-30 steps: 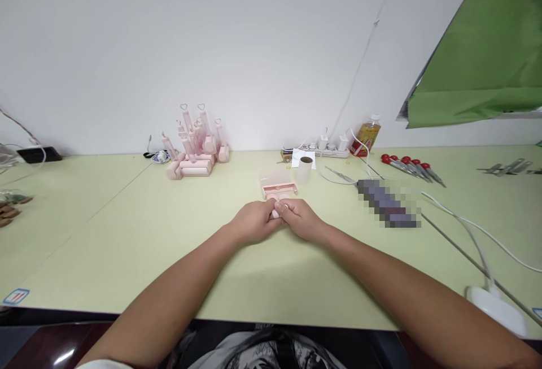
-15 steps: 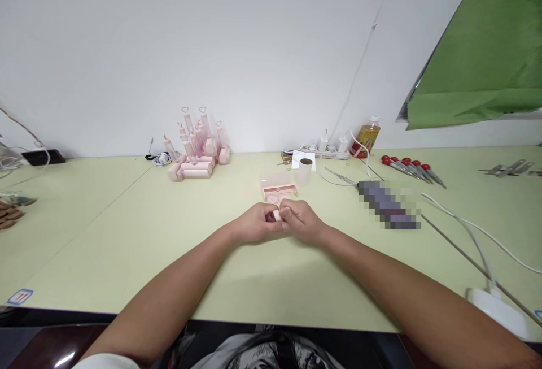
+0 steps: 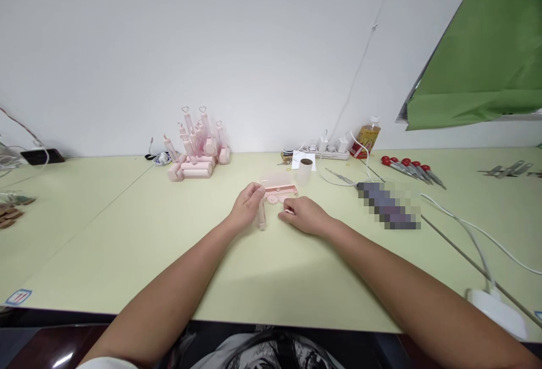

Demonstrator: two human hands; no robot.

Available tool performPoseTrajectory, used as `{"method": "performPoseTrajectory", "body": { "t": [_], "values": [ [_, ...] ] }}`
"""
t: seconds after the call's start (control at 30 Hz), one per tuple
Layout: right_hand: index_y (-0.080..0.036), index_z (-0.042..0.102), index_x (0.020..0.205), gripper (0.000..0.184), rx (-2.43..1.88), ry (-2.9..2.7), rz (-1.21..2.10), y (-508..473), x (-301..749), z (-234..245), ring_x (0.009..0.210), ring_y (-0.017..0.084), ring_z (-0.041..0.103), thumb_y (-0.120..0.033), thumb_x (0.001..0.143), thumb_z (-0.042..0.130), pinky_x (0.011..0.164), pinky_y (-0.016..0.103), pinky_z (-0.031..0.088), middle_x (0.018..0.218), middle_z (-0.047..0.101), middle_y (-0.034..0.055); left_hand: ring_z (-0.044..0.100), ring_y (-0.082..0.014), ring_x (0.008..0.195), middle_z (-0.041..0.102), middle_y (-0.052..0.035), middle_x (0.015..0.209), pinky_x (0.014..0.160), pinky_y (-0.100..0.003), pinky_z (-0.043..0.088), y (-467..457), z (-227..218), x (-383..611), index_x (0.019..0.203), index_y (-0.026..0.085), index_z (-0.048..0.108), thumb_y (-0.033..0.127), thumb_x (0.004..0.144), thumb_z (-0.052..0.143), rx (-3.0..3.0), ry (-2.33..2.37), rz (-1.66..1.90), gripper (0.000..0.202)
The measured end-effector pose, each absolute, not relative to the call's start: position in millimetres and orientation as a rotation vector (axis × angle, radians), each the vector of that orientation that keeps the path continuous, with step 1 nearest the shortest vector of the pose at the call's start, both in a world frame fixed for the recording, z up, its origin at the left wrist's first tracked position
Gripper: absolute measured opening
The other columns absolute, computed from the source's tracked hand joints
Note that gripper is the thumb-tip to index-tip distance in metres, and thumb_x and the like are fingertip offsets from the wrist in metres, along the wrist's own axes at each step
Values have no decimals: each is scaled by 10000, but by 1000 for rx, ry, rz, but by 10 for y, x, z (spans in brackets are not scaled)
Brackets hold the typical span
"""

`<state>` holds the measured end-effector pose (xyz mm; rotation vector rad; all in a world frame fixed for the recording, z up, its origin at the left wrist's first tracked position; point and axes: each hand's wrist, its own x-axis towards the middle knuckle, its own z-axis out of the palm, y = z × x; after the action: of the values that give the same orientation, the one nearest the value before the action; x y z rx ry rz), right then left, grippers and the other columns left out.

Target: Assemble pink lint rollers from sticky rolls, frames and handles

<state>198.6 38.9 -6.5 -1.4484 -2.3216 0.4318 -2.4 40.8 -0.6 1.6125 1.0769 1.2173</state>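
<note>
a: from the left, what's on the bench (image 3: 127, 233)?
b: brown pieces (image 3: 7, 213), cut off by the edge of the view, so i can't say what they are. further along, a group of pink holders (image 3: 198, 161), some upright, some lying.
a: and the hands?
b: the left hand (image 3: 248, 208) is closed at the fingertips around the upper part of a small pink tube (image 3: 262, 219), which points down, nearly upright. whether its foot touches the bench, i can't tell.
a: what's changed?
b: half a second ago the hands were together around something small and pale. now they're apart and the tube shows below the left one. i'd judge the joint handling has paused, each hand keeping its own part.
a: what lies between them?
b: an open case (image 3: 280, 190), just behind, with a round piece (image 3: 272, 199) in front. a second disc (image 3: 282, 199) is partly covered by the right hand (image 3: 305, 215).
a: is that one holding anything?
b: its fingers are curled, pinching a pale piece (image 3: 289, 211); only a sliver shows, so its shape is unclear.
a: further right?
b: a paper roll (image 3: 304, 172), then a pixelated patch (image 3: 387, 206) i can't identify, then red-tipped tools (image 3: 412, 168).
</note>
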Motion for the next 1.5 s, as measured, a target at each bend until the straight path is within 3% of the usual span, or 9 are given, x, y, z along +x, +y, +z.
{"method": "performPoseTrajectory", "body": {
  "t": [0.2,0.33,0.43,0.53,0.67,0.8,0.97,1.3,1.5],
  "values": [
    [-214,540,762,219,-1412,-2285,405,351,1963,-37,593,153,488,-417,807,611,530,262,285,647,567,-2,324,-45,381,383,95,540,382,-189,234,430,51,-30,810,199,472,536,822,563,1222,977,1322,350],
    [-219,539,967,305,-1151,-2037,559,330,1968,-80,588,132,504,-443,791,647,553,269,391,755,573,-8,470,-43,408,561,50,705,372,-179,315,399,31,3,845,192,444,589,742,645,1149,809,1247,456],
    [-221,520,1083,391,-935,-1786,833,289,1949,-133,554,130,528,-486,815,622,513,278,452,772,574,-6,515,-47,423,614,17,769,385,-175,333,348,-28,60,858,178,457,579,742,665,1267,751,1062,466],
    [-215,543,1008,359,-886,-1620,943,281,1942,-141,490,124,505,-501,808,628,461,270,438,680,553,-26,517,-52,432,612,15,793,394,-179,327,302,-84,101,939,187,471,578,792,615,1375,746,944,442],
    [-203,550,832,277,-1025,-1464,549,421,2078,-80,514,112,441,-466,800,633,505,251,380,602,478,-46,484,-61,490,581,22,785,456,-198,375,300,-126,86,1034,202,495,574,851,526,1560,893,947,416],
    [-197,564,791,277,-1316,-1394,245,662,2335,-51,554,132,453,-464,763,631,551,258,357,595,504,-37,450,-84,562,521,34,710,542,-218,396,323,-152,42,976,188,543,506,869,515,1750,1027,938,336],
    [-213,487,657,291,-1566,-1472,165,843,2497,-103,536,139,426,-462,740,612,538,265,293,542,476,-39,416,-101,615,484,34,679,582,-230,357,319,-164,31,873,170,580,435,874,499,1911,1074,903,277],
    [-198,562,710,238,-1767,-1558,219,986,2498,-246,608,170,528,-430,743,604,548,262,317,639,589,6,413,-100,605,502,34,669,570,-229,332,310,-138,54,796,169,575,375,857,497,1943,1094,833,229],
    [-191,637,804,215,-1852,-1620,218,983,2486,-229,665,183,565,-402,789,595,552,264,305,704,641,29,479,-118,629,579,25,725,592,-239,367,294,-133,60,1018,191,601,395,859,499,2037,1141,769,279]
  ]
}}
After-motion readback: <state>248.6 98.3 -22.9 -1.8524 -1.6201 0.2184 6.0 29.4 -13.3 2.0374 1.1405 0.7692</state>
